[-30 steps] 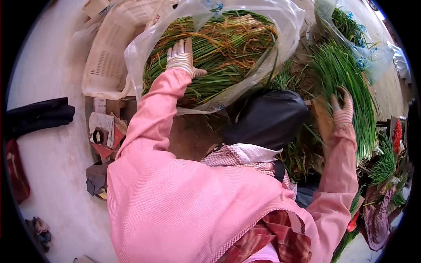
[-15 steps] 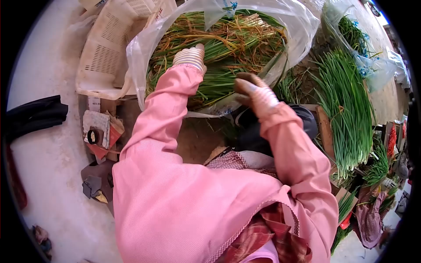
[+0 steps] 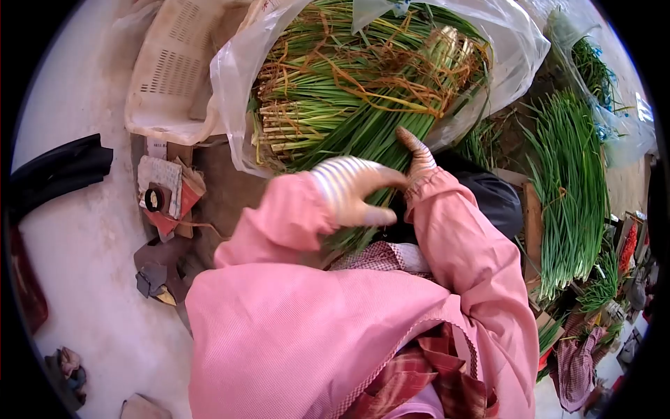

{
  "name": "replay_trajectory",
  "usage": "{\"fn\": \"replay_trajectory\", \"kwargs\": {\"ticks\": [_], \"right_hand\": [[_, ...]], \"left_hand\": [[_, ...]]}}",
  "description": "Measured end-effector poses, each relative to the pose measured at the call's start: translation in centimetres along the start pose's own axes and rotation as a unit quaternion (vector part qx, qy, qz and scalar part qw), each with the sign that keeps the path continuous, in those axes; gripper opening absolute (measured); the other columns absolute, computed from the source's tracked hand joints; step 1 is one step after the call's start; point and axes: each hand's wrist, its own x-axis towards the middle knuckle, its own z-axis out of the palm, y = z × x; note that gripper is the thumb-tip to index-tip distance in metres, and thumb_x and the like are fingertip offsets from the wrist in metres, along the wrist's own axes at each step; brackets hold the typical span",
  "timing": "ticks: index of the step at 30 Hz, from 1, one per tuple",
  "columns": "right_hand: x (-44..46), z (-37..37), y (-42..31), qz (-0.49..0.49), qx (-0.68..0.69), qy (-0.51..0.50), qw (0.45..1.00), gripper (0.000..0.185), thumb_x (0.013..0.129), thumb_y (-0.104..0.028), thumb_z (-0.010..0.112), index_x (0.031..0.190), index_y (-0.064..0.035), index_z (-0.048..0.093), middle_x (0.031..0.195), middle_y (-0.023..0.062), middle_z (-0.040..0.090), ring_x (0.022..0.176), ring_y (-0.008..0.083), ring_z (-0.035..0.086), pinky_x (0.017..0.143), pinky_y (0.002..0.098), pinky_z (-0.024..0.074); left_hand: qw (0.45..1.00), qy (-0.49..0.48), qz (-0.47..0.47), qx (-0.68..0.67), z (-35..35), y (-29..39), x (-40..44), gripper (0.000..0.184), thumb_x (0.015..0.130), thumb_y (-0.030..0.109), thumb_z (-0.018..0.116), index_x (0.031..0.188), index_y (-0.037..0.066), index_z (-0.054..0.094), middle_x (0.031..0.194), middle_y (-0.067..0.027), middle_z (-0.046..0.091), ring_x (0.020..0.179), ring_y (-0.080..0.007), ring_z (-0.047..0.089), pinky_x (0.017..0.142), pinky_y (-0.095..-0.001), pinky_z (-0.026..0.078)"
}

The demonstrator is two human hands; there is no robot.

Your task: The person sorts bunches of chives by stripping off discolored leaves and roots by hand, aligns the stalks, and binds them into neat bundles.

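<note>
A large clear plastic bag (image 3: 234, 126) holds garlic chives (image 3: 363, 115), with pale cut ends at left and a paler bunch top right. Long leaves run down over the bag's near rim, passing under my left hand (image 3: 356, 187). That hand, in a striped glove, is above the leaves at the rim, open, thumb apart from fingers and slightly blurred. My right hand (image 3: 419, 155), gloved too, is just right of it, beside the leaves. One stretched finger shows there and the hand looks open; its other fingers are partly hidden.
A pale plastic crate (image 3: 164, 115) lies at upper left. To the right a long pile of chives (image 3: 569, 195) lies by a wooden board (image 3: 532, 223), with another bag (image 3: 621, 133) beyond. A roll of tape (image 3: 155, 199) sits on papers at left.
My left hand has come out from the chives in the bag, back and right towards me. My right hand has shifted slightly. More cut ends show, and leaves now hang over the near rim.
</note>
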Motion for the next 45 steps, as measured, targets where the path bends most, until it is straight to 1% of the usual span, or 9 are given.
{"fn": "replay_trajectory", "kwargs": {"ticks": [3,4,12,16,20,23,29,34,45], "right_hand": [[0.1,-2.3,-1.8,0.017,-0.003,-0.001,1.0,0.028,0.072,-0.018,0.059,0.093,0.0011,0.056,0.088,0.0156,0.061,0.078,0.0303,0.059,0.073,0.0444,0.0481],[-0.3,-2.6,-2.1,0.022,0.003,0.005,1.0,0.027,0.071,-0.015,0.06,0.091,0.0014,0.057,0.088,0.0156,0.061,0.077,0.03,0.059,0.073,0.0441,0.0484],[-4.0,-2.6,-3.5,-0.067,0.006,0.021,0.998,0.026,0.072,-0.021,0.06,0.093,-0.0047,0.058,0.083,0.0124,0.062,0.068,0.0278,0.06,0.064,0.043,0.0506],[-3.6,-3.4,-2.7,-0.093,-0.059,0.084,0.99,0.028,0.073,-0.026,0.061,0.092,-0.0053,0.058,0.081,0.0114,0.061,0.067,0.0265,0.059,0.063,0.0402,0.051],[-4.0,-3.3,-2.6,-0.252,-0.239,0.127,0.929,0.037,0.073,-0.04,0.061,0.091,-0.0079,0.059,0.08,0.0088,0.061,0.066,0.0235,0.059,0.06,0.037,0.0509],[-4.2,-4.4,-3.1,-0.075,-0.075,0.115,0.988,0.047,0.062,-0.056,0.063,0.075,-0.0102,0.062,0.071,0.0086,0.061,0.06,0.0246,0.056,0.056,0.0411,0.0483],[-3.2,-6.7,-5.8,-0.022,-0.005,-0.081,0.996,0.035,0.071,-0.034,0.062,0.091,-0.0056,0.059,0.084,0.0124,0.062,0.073,0.0288,0.059,0.064,0.0451,0.0495],[-4.4,-5.0,-6.2,-0.122,0.114,-0.018,0.986,0.032,0.074,-0.032,0.057,0.089,-0.005,0.06,0.084,0.0111,0.062,0.068,0.0253,0.06,0.056,0.0396,0.0509],[-6.1,-4.3,-5.6,-0.109,-0.034,0.02,0.993,0.045,0.073,-0.043,0.058,0.1,-0.0072,0.057,0.092,0.0102,0.061,0.076,0.0263,0.058,0.069,0.0383,0.049]], "left_hand": [[0.875,0.327,-0.146,-0.325,-1.6,-0.6,-1.4,0.04,0.068,0.022,0.068,0.102,0.004,0.055,0.085,-0.0044,0.059,0.074,-0.0114,0.054,0.069,-0.0238,0.044],[0.897,0.398,-0.149,-0.12,-2.7,-1.7,-1.6,0.052,0.067,0.028,0.069,0.109,0.004,0.049,0.096,-0.0093,0.056,0.086,-0.0174,0.053,0.074,-0.0297,0.044],[0.911,0.269,-0.235,-0.204,8.5,-8.9,1.9,0.085,0.068,0.038,0.067,0.129,0.005,0.017,0.123,-0.0214,0.034,0.107,-0.0299,0.043,0.088,-0.0371,0.037],[0.586,0.147,-0.172,-0.778,8.8,-4.0,2.8,0.049,0.075,0.023,0.061,0.114,0.0,0.043,0.102,-0.0101,0.054,0.089,-0.0182,0.054,0.077,-0.0305,0.045],[0.712,0.242,-0.16,-0.639,9.8,-1.6,3.3,0.041,0.077,0.016,0.058,0.112,0.0,0.044,0.1,-0.0082,0.055,0.085,-0.0143,0.055,0.075,-0.0274,0.046],[0.898,0.304,-0.156,-0.278,13.0,-1.2,4.9,0.046,0.078,0.019,0.057,0.116,0.0,0.04,0.102,-0.0119,0.053,0.096,-0.0204,0.051,0.082,-0.0296,0.04],[0.988,0.105,-0.09,-0.061,7.9,2.8,3.4,0.058,0.071,0.043,0.059,0.108,0.0,0.046,0.095,-0.0168,0.056,0.088,-0.026,0.054,0.078,-0.0318,0.041],[0.855,0.474,-0.156,-0.142,5.8,-2.0,1.6,0.026,0.079,0.026,0.058,0.091,0.003,0.056,0.076,-0.003,0.057,0.067,-0.0124,0.052,0.064,-0.0249,0.044],[0.54,0.247,-0.216,-0.775,13.3,-4.5,6.9,0.048,0.078,0.047,0.051,0.103,0.007,0.057,0.098,-0.0095,0.059,0.084,-0.0221,0.059,0.076,-0.0346,0.047]]}}
